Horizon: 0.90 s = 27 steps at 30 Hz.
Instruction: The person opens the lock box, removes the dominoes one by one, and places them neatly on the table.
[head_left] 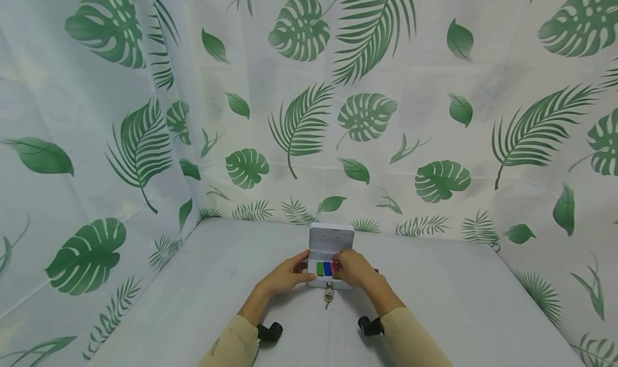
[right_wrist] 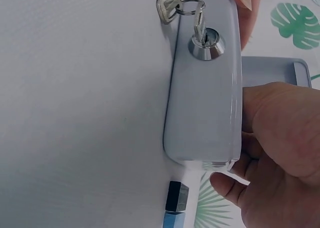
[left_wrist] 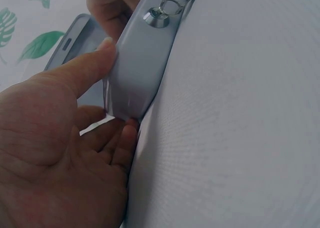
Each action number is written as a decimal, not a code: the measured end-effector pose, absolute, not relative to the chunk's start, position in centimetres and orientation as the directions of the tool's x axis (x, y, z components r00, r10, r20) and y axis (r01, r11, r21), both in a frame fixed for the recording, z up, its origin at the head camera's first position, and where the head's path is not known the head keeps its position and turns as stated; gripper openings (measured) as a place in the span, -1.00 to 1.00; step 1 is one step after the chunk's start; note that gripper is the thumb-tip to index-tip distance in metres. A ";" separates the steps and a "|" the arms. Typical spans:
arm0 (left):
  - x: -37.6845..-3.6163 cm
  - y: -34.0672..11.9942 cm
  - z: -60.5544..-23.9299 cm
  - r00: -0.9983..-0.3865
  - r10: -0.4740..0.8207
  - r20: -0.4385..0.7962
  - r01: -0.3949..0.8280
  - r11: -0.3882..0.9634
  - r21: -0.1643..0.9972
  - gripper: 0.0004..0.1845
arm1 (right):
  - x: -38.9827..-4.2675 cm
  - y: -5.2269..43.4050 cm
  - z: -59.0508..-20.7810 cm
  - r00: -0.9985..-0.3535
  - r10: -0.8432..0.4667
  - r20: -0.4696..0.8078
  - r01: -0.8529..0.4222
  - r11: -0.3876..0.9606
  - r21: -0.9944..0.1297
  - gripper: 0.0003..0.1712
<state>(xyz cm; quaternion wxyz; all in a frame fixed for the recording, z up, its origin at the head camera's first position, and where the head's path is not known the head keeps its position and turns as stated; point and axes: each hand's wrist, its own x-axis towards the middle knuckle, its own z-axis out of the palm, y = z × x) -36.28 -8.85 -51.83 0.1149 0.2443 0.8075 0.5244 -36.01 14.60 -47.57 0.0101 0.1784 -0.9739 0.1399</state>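
Note:
A pale grey metal cash box (head_left: 316,283) stands on the table with its lid (head_left: 331,240) raised. Keys (head_left: 328,296) on a ring hang from the lock (right_wrist: 207,44) in its front. Inside the box a green block (head_left: 320,269), a blue block (head_left: 328,269) and a red block (head_left: 335,267) lie side by side. My left hand (head_left: 284,277) grips the box's left end, its thumb at the front rim and its other fingers around the side. From the right, my right hand (head_left: 354,268) reaches into the box and pinches the red block; its fingertips are partly hidden by the box wall.
A small black and blue object (right_wrist: 176,198) lies on the table just off the box's right end. Behind the white-covered table (head_left: 434,292) hangs a leaf-printed curtain (head_left: 386,195), with another along the left side. Black wrist cameras (head_left: 369,326) sit under both forearms.

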 end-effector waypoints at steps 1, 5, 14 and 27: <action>-36.3 -8.9 -51.8 -0.852 0.517 0.074 0.278 0.328 0.903 -0.14 | -36.0 14.6 -47.5 -0.935 -0.349 0.063 -0.353 0.898 -0.264 -0.68; -36.3 -8.8 -51.8 -0.850 0.522 0.073 0.279 0.328 0.902 -0.14 | -36.1 14.5 -47.2 -0.933 -0.359 0.038 -0.356 0.900 -0.251 -0.74; -36.2 -8.9 -51.7 -0.849 0.523 0.076 0.283 0.329 0.901 -0.13 | -36.3 14.6 -47.5 -0.929 -0.369 0.037 -0.367 0.900 -0.233 -0.82; -36.3 -8.8 -51.7 -0.846 0.526 0.086 0.288 0.316 0.904 -0.16 | -36.4 14.7 -47.9 -0.922 -0.382 0.062 -0.386 0.897 -0.217 -0.83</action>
